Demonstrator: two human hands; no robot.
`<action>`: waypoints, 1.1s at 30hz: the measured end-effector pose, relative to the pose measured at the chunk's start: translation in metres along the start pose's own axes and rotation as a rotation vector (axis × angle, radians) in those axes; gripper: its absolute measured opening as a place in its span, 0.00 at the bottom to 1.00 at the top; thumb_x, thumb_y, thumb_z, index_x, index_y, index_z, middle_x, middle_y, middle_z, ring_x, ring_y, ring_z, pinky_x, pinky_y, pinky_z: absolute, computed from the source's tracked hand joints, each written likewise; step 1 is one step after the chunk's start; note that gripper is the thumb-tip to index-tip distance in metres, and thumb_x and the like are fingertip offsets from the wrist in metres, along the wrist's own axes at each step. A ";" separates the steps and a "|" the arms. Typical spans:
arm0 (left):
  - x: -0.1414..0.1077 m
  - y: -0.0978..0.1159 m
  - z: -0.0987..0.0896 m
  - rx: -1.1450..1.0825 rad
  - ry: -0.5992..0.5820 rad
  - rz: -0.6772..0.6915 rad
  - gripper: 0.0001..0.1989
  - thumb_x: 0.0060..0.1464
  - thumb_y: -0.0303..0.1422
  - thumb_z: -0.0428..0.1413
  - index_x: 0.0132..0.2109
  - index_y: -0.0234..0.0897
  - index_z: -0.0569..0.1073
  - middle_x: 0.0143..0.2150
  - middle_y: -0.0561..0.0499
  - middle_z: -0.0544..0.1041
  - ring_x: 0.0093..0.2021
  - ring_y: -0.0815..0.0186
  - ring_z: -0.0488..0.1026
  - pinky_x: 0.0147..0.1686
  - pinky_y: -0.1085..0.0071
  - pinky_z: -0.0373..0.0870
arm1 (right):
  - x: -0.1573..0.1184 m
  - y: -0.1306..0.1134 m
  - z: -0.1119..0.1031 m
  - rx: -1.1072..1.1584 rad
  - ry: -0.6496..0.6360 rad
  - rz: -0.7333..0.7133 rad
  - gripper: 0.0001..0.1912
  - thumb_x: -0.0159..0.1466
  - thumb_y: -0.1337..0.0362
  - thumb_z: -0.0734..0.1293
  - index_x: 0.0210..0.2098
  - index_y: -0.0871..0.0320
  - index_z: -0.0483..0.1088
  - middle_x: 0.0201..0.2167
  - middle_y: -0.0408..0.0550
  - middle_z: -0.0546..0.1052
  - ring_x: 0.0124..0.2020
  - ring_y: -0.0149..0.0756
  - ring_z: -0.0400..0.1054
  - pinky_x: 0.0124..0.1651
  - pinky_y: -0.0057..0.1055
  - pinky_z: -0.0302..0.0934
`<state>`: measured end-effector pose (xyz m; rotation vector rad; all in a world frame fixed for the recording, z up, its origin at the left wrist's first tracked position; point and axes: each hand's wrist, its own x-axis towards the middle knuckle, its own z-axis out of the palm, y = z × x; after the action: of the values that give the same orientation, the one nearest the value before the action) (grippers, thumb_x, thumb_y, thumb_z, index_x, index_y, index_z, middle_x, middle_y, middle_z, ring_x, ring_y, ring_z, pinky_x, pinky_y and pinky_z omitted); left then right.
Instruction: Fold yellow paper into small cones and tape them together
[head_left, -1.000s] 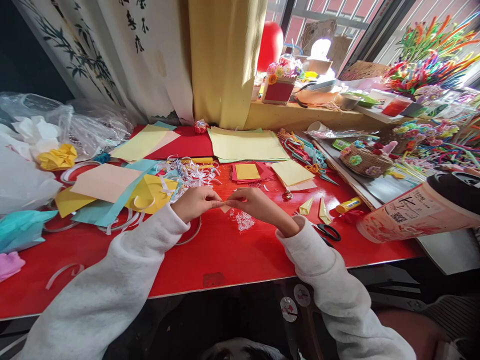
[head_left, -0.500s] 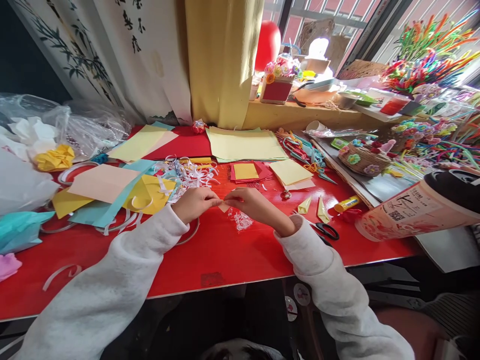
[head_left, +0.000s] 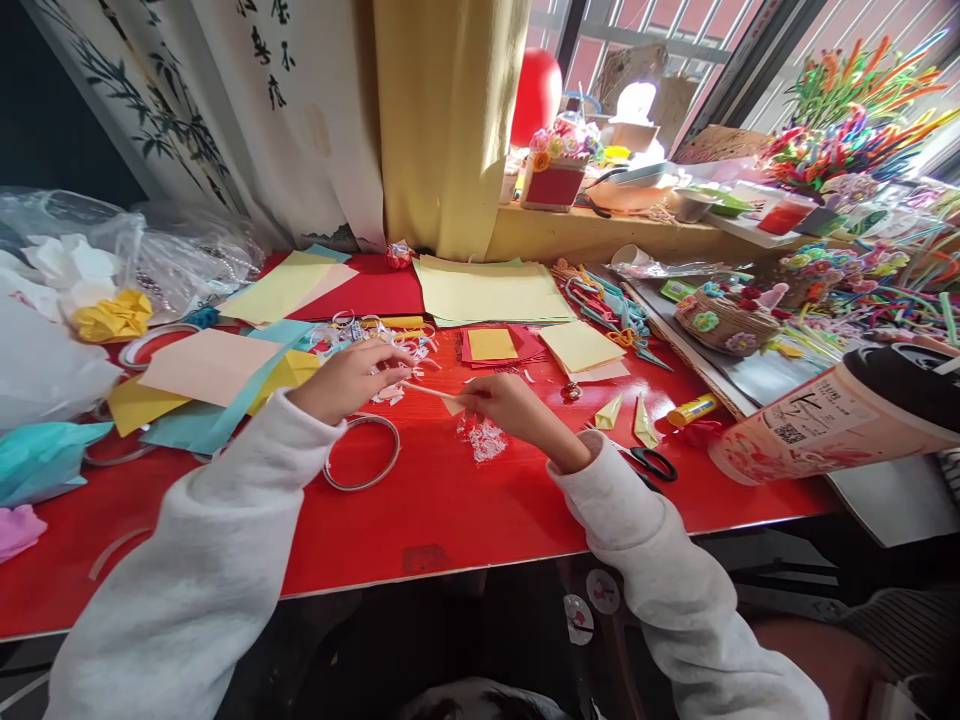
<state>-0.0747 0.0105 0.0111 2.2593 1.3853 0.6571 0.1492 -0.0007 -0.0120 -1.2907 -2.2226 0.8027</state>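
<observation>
My right hand [head_left: 504,408] pinches a small folded piece of peach paper [head_left: 441,396] above the red table. The paper's thin edge points left toward my left hand [head_left: 354,380]. The fingers of that hand are stretched out and apart, close to the paper's far tip; whether they brush it is hard to see. Below my left hand lies a silvery ring [head_left: 363,488]. A little heap of white shreds [head_left: 486,442] sits under the paper. Two folded pale yellow pieces [head_left: 609,412] lie to the right of my right hand.
Black-handled scissors [head_left: 654,462], a yellow glue stick [head_left: 693,410] and a large drink cup [head_left: 817,425] are on the right. Behind lie pale yellow sheets [head_left: 491,290] and a small yellow square [head_left: 493,345]. Coloured paper [head_left: 210,368] and plastic bags [head_left: 187,250] crowd the left.
My left hand has let go of the paper and moved left, its fingers spreading. The right hand keeps its pinch, and the ring on the table shows more fully.
</observation>
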 end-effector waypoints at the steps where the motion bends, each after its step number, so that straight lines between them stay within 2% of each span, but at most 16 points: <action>1: -0.002 -0.002 -0.010 0.040 -0.133 -0.011 0.16 0.50 0.42 0.51 0.41 0.39 0.74 0.44 0.48 0.73 0.45 0.60 0.66 0.46 0.67 0.59 | 0.001 0.001 0.000 0.024 0.020 0.015 0.11 0.61 0.66 0.60 0.26 0.63 0.72 0.20 0.45 0.73 0.21 0.25 0.62 0.26 0.23 0.52; 2: -0.005 -0.003 -0.018 0.068 -0.243 -0.021 0.16 0.48 0.42 0.52 0.43 0.41 0.73 0.45 0.49 0.73 0.46 0.59 0.65 0.47 0.66 0.58 | 0.002 0.002 0.000 0.052 0.037 0.032 0.11 0.61 0.66 0.60 0.27 0.63 0.72 0.21 0.45 0.73 0.21 0.25 0.63 0.27 0.23 0.53; 3: -0.007 -0.004 -0.025 0.088 -0.300 -0.035 0.20 0.47 0.41 0.53 0.47 0.41 0.70 0.47 0.48 0.71 0.47 0.57 0.64 0.47 0.65 0.58 | 0.003 0.004 0.001 0.079 0.051 0.051 0.11 0.61 0.65 0.60 0.28 0.63 0.72 0.21 0.45 0.74 0.22 0.26 0.64 0.27 0.23 0.54; 5: -0.012 -0.006 -0.031 0.111 -0.317 -0.066 0.27 0.45 0.41 0.55 0.53 0.39 0.64 0.50 0.46 0.67 0.48 0.57 0.62 0.47 0.65 0.58 | 0.005 0.008 0.002 0.137 0.074 0.086 0.11 0.60 0.65 0.60 0.28 0.63 0.72 0.22 0.46 0.74 0.23 0.27 0.66 0.28 0.24 0.56; 7: -0.015 -0.008 -0.028 0.137 -0.307 -0.073 0.29 0.44 0.40 0.56 0.54 0.38 0.62 0.49 0.45 0.66 0.48 0.57 0.61 0.47 0.65 0.57 | 0.007 0.011 0.003 0.234 0.091 0.103 0.11 0.60 0.63 0.61 0.28 0.63 0.71 0.22 0.47 0.74 0.23 0.28 0.67 0.28 0.25 0.57; 9: -0.015 -0.011 -0.020 0.190 -0.364 -0.056 0.24 0.43 0.38 0.57 0.49 0.40 0.67 0.45 0.46 0.67 0.46 0.57 0.60 0.48 0.63 0.56 | 0.008 0.010 0.001 0.388 0.088 0.117 0.12 0.59 0.61 0.63 0.28 0.64 0.70 0.22 0.47 0.74 0.23 0.29 0.68 0.30 0.26 0.59; 12: -0.013 -0.013 -0.007 0.285 -0.454 -0.028 0.11 0.41 0.34 0.58 0.37 0.41 0.74 0.41 0.47 0.68 0.45 0.56 0.60 0.46 0.63 0.55 | 0.006 0.005 -0.002 0.645 0.077 0.170 0.15 0.56 0.56 0.66 0.28 0.65 0.71 0.24 0.48 0.75 0.26 0.30 0.69 0.33 0.28 0.62; 14: -0.011 -0.010 -0.002 0.273 -0.477 0.008 0.06 0.42 0.34 0.57 0.31 0.40 0.74 0.39 0.48 0.70 0.44 0.57 0.61 0.43 0.65 0.56 | 0.004 0.003 -0.003 0.782 0.068 0.199 0.16 0.54 0.55 0.67 0.29 0.64 0.72 0.26 0.50 0.75 0.29 0.31 0.70 0.38 0.29 0.62; 16: -0.009 -0.005 -0.003 0.175 -0.474 0.026 0.06 0.45 0.35 0.55 0.30 0.38 0.72 0.34 0.49 0.72 0.39 0.61 0.64 0.39 0.69 0.58 | 0.003 0.003 -0.004 0.893 0.031 0.215 0.16 0.53 0.55 0.69 0.30 0.64 0.73 0.28 0.50 0.76 0.31 0.32 0.71 0.41 0.32 0.62; 19: -0.006 0.003 -0.007 -0.008 -0.328 -0.033 0.09 0.48 0.38 0.52 0.32 0.37 0.69 0.30 0.52 0.72 0.31 0.67 0.66 0.32 0.72 0.60 | 0.001 0.004 -0.005 0.965 -0.083 0.196 0.16 0.54 0.55 0.68 0.33 0.63 0.74 0.32 0.52 0.76 0.35 0.34 0.71 0.46 0.34 0.61; 22: -0.003 0.003 -0.005 -0.200 -0.123 -0.117 0.11 0.46 0.40 0.55 0.32 0.37 0.67 0.27 0.53 0.71 0.28 0.68 0.67 0.29 0.73 0.62 | -0.001 0.002 -0.009 0.885 -0.193 0.105 0.15 0.56 0.57 0.67 0.39 0.61 0.74 0.41 0.53 0.75 0.41 0.34 0.68 0.47 0.33 0.59; 24: -0.001 -0.002 0.001 -0.327 -0.040 -0.189 0.12 0.44 0.40 0.56 0.33 0.37 0.66 0.25 0.54 0.70 0.25 0.69 0.67 0.26 0.74 0.62 | -0.003 -0.001 -0.012 0.822 -0.220 0.046 0.14 0.57 0.59 0.66 0.40 0.60 0.73 0.45 0.51 0.73 0.41 0.34 0.67 0.45 0.32 0.59; 28: 0.002 -0.006 0.016 -0.479 0.003 -0.285 0.12 0.43 0.38 0.58 0.31 0.36 0.66 0.20 0.57 0.65 0.18 0.74 0.62 0.19 0.76 0.58 | -0.005 -0.010 -0.010 0.744 -0.273 -0.041 0.10 0.58 0.61 0.66 0.35 0.60 0.75 0.49 0.50 0.70 0.45 0.35 0.65 0.47 0.32 0.59; 31: 0.002 0.000 0.024 -0.638 0.054 -0.299 0.13 0.42 0.38 0.60 0.30 0.35 0.65 0.21 0.57 0.65 0.19 0.75 0.62 0.20 0.76 0.59 | -0.006 -0.015 -0.004 0.775 -0.359 -0.035 0.10 0.57 0.59 0.66 0.31 0.61 0.75 0.51 0.50 0.69 0.45 0.36 0.66 0.45 0.31 0.61; 33: 0.002 0.006 0.029 -0.788 0.105 -0.299 0.14 0.41 0.38 0.61 0.30 0.35 0.65 0.23 0.57 0.65 0.21 0.75 0.63 0.22 0.77 0.60 | -0.006 -0.015 -0.001 0.785 -0.394 -0.008 0.12 0.56 0.58 0.66 0.32 0.61 0.75 0.47 0.50 0.72 0.41 0.34 0.67 0.44 0.31 0.62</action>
<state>-0.0529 0.0071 -0.0084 1.3904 1.1840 1.0048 0.1429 -0.0123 -0.0018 -0.7711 -1.8246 1.8113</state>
